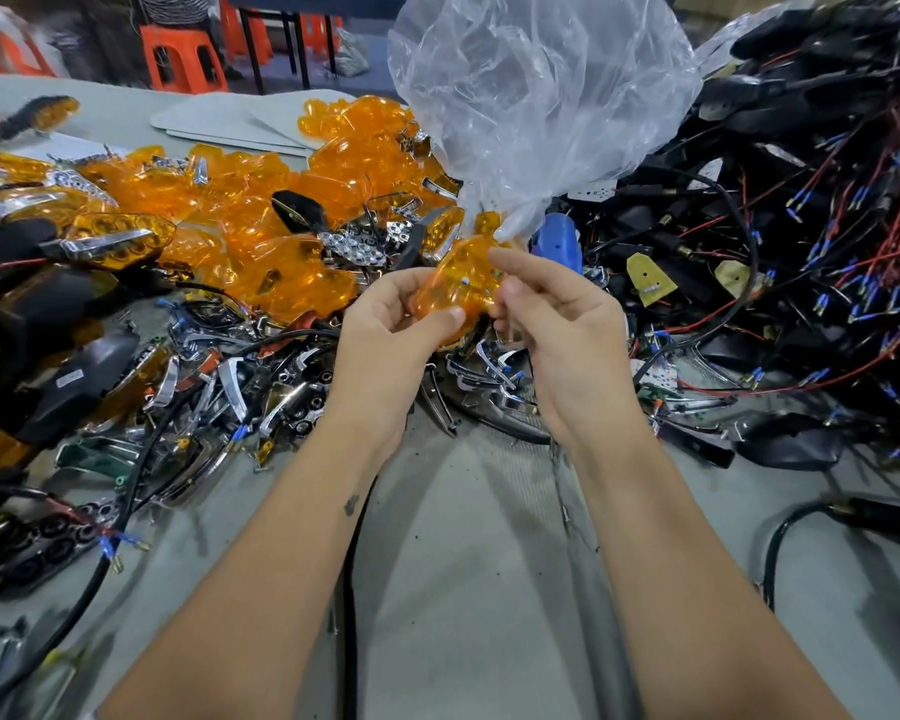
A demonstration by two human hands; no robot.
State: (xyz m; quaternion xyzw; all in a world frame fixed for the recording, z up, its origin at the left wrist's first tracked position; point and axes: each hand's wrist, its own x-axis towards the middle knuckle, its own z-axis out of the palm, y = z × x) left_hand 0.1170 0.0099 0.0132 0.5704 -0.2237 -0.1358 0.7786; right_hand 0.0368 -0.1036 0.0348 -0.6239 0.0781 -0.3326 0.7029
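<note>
orange lens | gripped between left hand fingers and right hand fingers

1. A heap of orange lenses covers the left and middle of the grey surface.
2. Chrome trim pieces lie scattered just in front of that heap.
3. Black housings tangled with red wires are piled at the right.
4. A blue tool sits between the 2 piles.
5. Grey boards lie flat at the far edge, and orange stools stand beyond them.
</note>
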